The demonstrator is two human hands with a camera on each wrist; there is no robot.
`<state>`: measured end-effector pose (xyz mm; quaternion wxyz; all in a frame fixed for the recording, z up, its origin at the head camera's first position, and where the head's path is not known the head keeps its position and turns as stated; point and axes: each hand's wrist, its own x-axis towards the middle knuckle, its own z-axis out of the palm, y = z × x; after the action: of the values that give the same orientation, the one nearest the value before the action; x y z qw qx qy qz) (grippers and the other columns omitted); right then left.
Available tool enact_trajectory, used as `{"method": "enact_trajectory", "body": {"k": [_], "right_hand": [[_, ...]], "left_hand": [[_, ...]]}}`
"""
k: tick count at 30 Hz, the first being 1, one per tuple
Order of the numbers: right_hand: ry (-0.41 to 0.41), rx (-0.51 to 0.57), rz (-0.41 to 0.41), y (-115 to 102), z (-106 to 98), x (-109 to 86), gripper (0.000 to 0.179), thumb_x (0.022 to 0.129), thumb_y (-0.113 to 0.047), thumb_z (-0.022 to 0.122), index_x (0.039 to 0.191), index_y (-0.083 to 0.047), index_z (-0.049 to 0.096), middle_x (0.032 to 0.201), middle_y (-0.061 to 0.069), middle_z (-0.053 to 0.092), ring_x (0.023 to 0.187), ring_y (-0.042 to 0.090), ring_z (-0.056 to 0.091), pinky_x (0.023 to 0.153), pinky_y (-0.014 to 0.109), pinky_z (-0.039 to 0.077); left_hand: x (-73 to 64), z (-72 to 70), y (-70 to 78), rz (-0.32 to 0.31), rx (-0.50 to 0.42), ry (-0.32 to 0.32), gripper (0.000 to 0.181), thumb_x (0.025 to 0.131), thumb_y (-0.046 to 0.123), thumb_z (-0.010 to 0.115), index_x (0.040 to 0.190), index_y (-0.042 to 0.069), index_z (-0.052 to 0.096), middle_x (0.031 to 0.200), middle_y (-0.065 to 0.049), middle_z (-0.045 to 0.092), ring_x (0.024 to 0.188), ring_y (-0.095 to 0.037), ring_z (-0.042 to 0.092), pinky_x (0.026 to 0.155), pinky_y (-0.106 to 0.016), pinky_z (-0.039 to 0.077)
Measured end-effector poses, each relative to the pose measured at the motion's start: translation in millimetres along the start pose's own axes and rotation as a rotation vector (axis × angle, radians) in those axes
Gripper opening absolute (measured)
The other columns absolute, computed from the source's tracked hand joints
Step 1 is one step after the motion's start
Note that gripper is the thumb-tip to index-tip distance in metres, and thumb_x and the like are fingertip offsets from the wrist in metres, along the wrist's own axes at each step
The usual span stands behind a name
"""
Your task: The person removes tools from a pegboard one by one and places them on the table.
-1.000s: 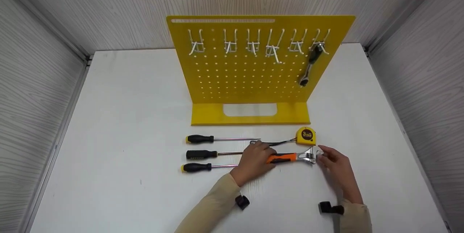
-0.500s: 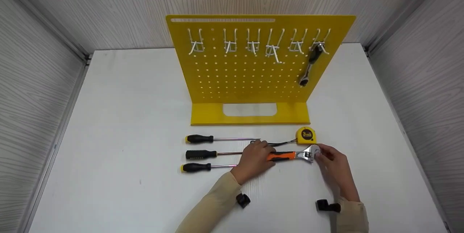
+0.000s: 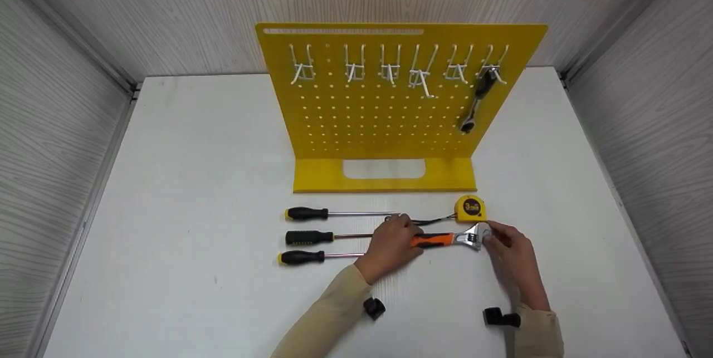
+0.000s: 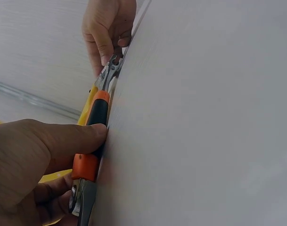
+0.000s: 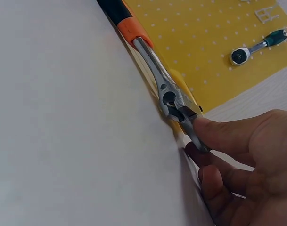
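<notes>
An adjustable wrench (image 3: 434, 240) with an orange and black handle lies crosswise in front of the pegboard, its metal head to the right. My left hand (image 3: 392, 246) grips the handle's left part, thumb along the near side in the left wrist view, and covers the handle's end in the head view. At the other end, my right hand (image 3: 515, 252) pinches the tip of the wrench head (image 5: 174, 103) between thumb and fingers. Right behind the head sits a yellow tape measure (image 3: 470, 209) with a black strap. Screwdriver shafts run up to my left hand, which hides some tips.
Several screwdrivers (image 3: 306, 237) lie parallel on the left, handles outward. Behind stands a yellow pegboard (image 3: 384, 118) with white hooks (image 3: 390, 71); a ratchet wrench (image 3: 476, 102) hangs on the rightmost hook. Walls (image 3: 640, 96) enclose the white table (image 3: 184, 180).
My right hand has moved slightly left onto the wrench head, which has turned to show its broad face. My left hand has stayed on the handle.
</notes>
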<state>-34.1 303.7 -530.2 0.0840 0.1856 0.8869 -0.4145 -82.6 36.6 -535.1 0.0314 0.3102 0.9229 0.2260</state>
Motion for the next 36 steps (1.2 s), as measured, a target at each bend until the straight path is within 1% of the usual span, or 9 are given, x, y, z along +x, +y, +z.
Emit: {"method": "enact_trajectory", "body": {"k": [2, 6, 9, 11, 16, 21, 27, 31, 36], "right_hand": [[0.000, -0.004, -0.004, 1, 1, 0.4, 0.043, 0.098, -0.017, 0.055, 0.140, -0.007, 0.049, 0.135, 0.018, 0.052, 0.118, 0.030, 0.049, 0.101, 0.043, 0.041], [-0.007, -0.022, 0.003, 2, 1, 1.8, 0.043, 0.099, -0.018, 0.055, 0.140, -0.009, 0.049, 0.130, 0.014, 0.052, 0.111, 0.026, 0.046, 0.094, 0.039, 0.040], [-0.013, -0.032, 0.007, 2, 0, 2.8, 0.043, 0.099, -0.019, 0.055, 0.141, -0.010, 0.049, 0.128, 0.013, 0.052, 0.107, 0.024, 0.044, 0.089, 0.036, 0.039], [-0.013, -0.039, 0.003, 3, 0, 3.2, 0.043, 0.099, -0.019, 0.055, 0.140, -0.009, 0.049, 0.127, 0.013, 0.052, 0.107, 0.024, 0.045, 0.089, 0.035, 0.039], [-0.012, -0.045, 0.005, 4, 0, 3.4, 0.042, 0.098, -0.016, 0.054, 0.140, -0.010, 0.049, 0.129, 0.013, 0.052, 0.109, 0.025, 0.046, 0.091, 0.037, 0.040], [-0.022, -0.040, 0.023, 6, -2, 3.9, 0.043, 0.099, -0.020, 0.055, 0.140, -0.012, 0.049, 0.130, 0.013, 0.052, 0.112, 0.025, 0.047, 0.094, 0.039, 0.040], [-0.036, -0.011, 0.042, 8, -3, 3.7, 0.042, 0.099, -0.023, 0.054, 0.140, -0.013, 0.049, 0.131, 0.011, 0.052, 0.117, 0.025, 0.047, 0.098, 0.040, 0.040], [-0.050, -0.002, 0.050, 8, -2, 4.5, 0.043, 0.099, -0.023, 0.054, 0.140, -0.014, 0.048, 0.133, 0.012, 0.051, 0.119, 0.026, 0.047, 0.100, 0.042, 0.039], [-0.055, -0.001, 0.055, 7, -4, 4.1, 0.043, 0.099, -0.022, 0.054, 0.141, -0.013, 0.048, 0.134, 0.013, 0.051, 0.118, 0.027, 0.046, 0.098, 0.042, 0.039]], "left_hand": [[0.2, 0.0, -0.5, -0.001, 0.000, -0.002, 0.033, 0.083, 0.033, 0.074, 0.110, 0.015, 0.072, 0.098, -0.001, 0.063, 0.090, -0.016, 0.057, 0.076, -0.028, 0.048], [0.3, -0.8, -1.4, 0.005, 0.017, -0.009, 0.033, 0.083, 0.035, 0.073, 0.110, 0.016, 0.072, 0.096, -0.001, 0.063, 0.088, -0.016, 0.057, 0.075, -0.028, 0.048], [1.4, -1.9, -1.1, 0.008, 0.037, -0.020, 0.034, 0.083, 0.037, 0.073, 0.110, 0.017, 0.073, 0.097, 0.001, 0.063, 0.088, -0.016, 0.058, 0.078, -0.028, 0.048], [2.2, -3.1, -0.9, 0.006, 0.046, -0.030, 0.034, 0.082, 0.037, 0.074, 0.110, 0.018, 0.073, 0.097, 0.002, 0.064, 0.089, -0.016, 0.059, 0.080, -0.028, 0.048], [2.4, -5.9, -2.0, -0.006, 0.043, -0.045, 0.034, 0.079, 0.036, 0.076, 0.108, 0.018, 0.074, 0.095, 0.002, 0.066, 0.088, -0.016, 0.062, 0.080, -0.027, 0.048], [-0.3, -8.2, -5.9, -0.020, 0.030, -0.055, 0.034, 0.079, 0.036, 0.077, 0.108, 0.018, 0.074, 0.095, 0.002, 0.065, 0.089, -0.017, 0.060, 0.076, -0.029, 0.048], [-3.4, -8.6, -10.0, -0.011, 0.019, -0.038, 0.032, 0.080, 0.037, 0.076, 0.107, 0.019, 0.074, 0.096, 0.003, 0.065, 0.090, -0.016, 0.060, 0.075, -0.030, 0.048], [-4.7, -7.7, -10.7, -0.015, 0.015, -0.031, 0.031, 0.080, 0.036, 0.076, 0.106, 0.019, 0.074, 0.097, 0.003, 0.065, 0.092, -0.016, 0.061, 0.076, -0.030, 0.048], [-5.8, -7.4, -10.4, -0.020, 0.013, -0.030, 0.030, 0.080, 0.034, 0.076, 0.105, 0.019, 0.074, 0.095, 0.003, 0.064, 0.091, -0.015, 0.060, 0.075, -0.030, 0.047]]}}
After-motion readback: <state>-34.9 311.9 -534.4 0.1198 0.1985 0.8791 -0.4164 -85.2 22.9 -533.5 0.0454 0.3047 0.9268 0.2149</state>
